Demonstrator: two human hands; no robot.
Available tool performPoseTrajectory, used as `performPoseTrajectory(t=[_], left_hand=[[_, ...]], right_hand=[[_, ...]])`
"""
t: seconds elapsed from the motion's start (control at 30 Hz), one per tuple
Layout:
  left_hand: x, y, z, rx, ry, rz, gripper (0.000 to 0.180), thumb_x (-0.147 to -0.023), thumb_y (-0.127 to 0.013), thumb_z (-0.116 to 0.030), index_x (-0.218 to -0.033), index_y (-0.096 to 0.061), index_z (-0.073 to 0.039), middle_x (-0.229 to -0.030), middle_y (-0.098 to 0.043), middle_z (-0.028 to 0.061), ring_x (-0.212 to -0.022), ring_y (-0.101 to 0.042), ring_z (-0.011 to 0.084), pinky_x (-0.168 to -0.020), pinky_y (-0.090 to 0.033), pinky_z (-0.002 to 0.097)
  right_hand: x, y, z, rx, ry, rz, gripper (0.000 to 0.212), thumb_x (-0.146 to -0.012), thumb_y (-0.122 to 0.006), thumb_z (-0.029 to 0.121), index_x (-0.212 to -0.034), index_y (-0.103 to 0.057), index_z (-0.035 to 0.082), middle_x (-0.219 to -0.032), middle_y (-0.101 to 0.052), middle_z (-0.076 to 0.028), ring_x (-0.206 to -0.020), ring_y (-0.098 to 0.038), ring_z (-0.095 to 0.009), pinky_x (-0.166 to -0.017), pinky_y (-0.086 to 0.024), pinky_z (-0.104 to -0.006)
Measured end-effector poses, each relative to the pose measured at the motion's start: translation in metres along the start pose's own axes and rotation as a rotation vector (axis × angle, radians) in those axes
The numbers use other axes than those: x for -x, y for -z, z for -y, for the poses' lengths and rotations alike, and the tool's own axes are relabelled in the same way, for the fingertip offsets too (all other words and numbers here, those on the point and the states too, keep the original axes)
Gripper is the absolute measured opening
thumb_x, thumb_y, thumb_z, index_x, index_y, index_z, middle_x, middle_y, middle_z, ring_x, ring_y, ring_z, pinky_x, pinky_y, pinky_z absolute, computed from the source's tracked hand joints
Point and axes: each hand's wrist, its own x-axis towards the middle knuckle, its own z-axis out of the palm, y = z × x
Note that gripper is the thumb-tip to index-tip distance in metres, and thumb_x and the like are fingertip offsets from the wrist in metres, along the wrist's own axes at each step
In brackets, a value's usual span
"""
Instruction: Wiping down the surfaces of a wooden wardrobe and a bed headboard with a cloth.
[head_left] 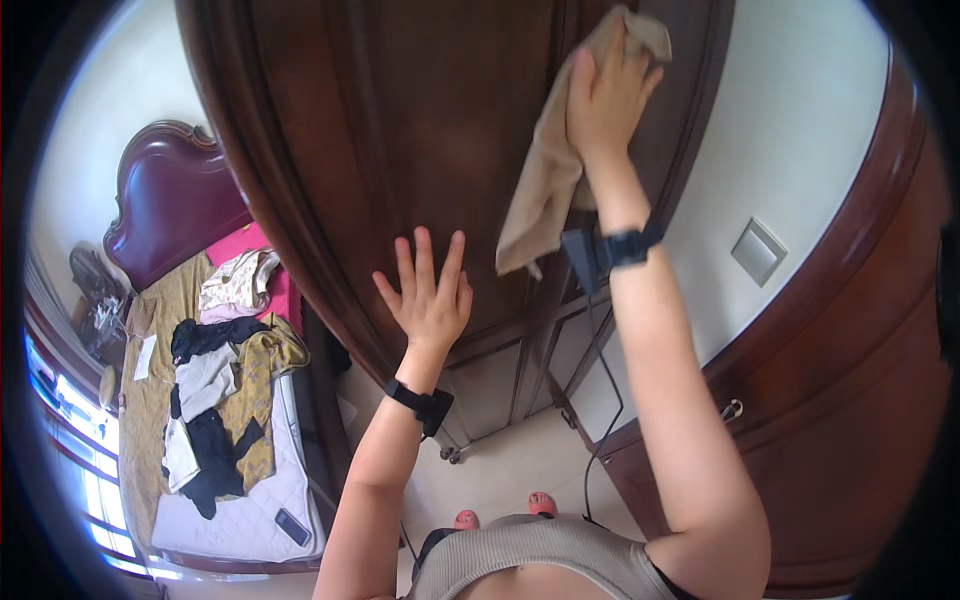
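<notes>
A tall wardrobe (400,120) of dark, panelled wood rose before both hands. Well to the right of the right hand (608,105) stood a reddish-brown door (830,440); far left of the left hand (432,300) lay a bed (190,530) with a burgundy headboard (170,200), strewn with clothes (212,450). A beige cloth (545,195) lay against the wardrobe under the right hand, its loose end trailing below and to that hand's left. The right hand rested flat across it, fingers extended and apart. Lower and leftward, the left hand held its fingers spread; whether its palm touched the wardrobe could not be told. Below and right of the right hand was a square wall plate (759,251); below and left of the left hand, a phone (293,527).
</notes>
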Motion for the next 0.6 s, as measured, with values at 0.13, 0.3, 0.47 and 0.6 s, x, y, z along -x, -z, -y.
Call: performPoseTrajectory(t=[0.13,0.3,0.47,0.6], left_hand=[[0.018,-0.010,0.004,-0.087,0.030,-0.043,0.053,-0.087,-0.056,-0.028,-0.139,-0.053,-0.022,-0.152,-0.035,0.0201,-0.144,-0.025,0.0390,-0.116,-0.003,0.0563],[0.020,-0.014,-0.002,-0.126,0.022,-0.080,0.053,-0.090,-0.050,-0.031,-0.141,-0.050,-0.018,-0.153,-0.031,0.0208,-0.143,-0.023,0.0438,-0.115,-0.007,0.0569],[0.018,-0.015,-0.003,-0.126,0.020,-0.101,0.051,-0.093,-0.046,-0.030,-0.143,-0.046,-0.016,-0.154,-0.030,0.0204,-0.144,-0.021,0.0433,-0.115,-0.007,0.0560],[0.012,-0.020,-0.011,-0.097,0.023,-0.114,0.051,-0.094,-0.046,-0.029,-0.143,-0.046,-0.016,-0.155,-0.029,0.0198,-0.144,-0.022,0.0424,-0.116,-0.009,0.0550]], right_hand=[[0.102,0.021,-0.009,-0.004,-0.110,0.145,0.059,-0.097,-0.040,0.036,-0.142,-0.040,-0.003,-0.134,-0.046,-0.030,-0.130,-0.035,-0.049,-0.114,-0.009,-0.0630],[0.240,0.065,-0.035,0.121,-0.170,0.382,0.062,-0.096,-0.040,0.033,-0.136,-0.039,-0.014,-0.129,-0.044,-0.035,-0.129,-0.035,-0.050,-0.115,-0.006,-0.0631],[0.357,0.098,-0.054,0.220,-0.446,0.657,0.071,-0.099,-0.036,0.045,-0.137,-0.037,-0.014,-0.127,-0.045,-0.035,-0.129,-0.035,-0.050,-0.115,-0.007,-0.0623],[0.378,0.100,-0.097,0.422,-0.425,0.612,0.078,-0.099,-0.033,0.052,-0.141,-0.032,-0.014,-0.133,-0.042,-0.036,-0.129,-0.036,-0.048,-0.114,-0.006,-0.0612]])
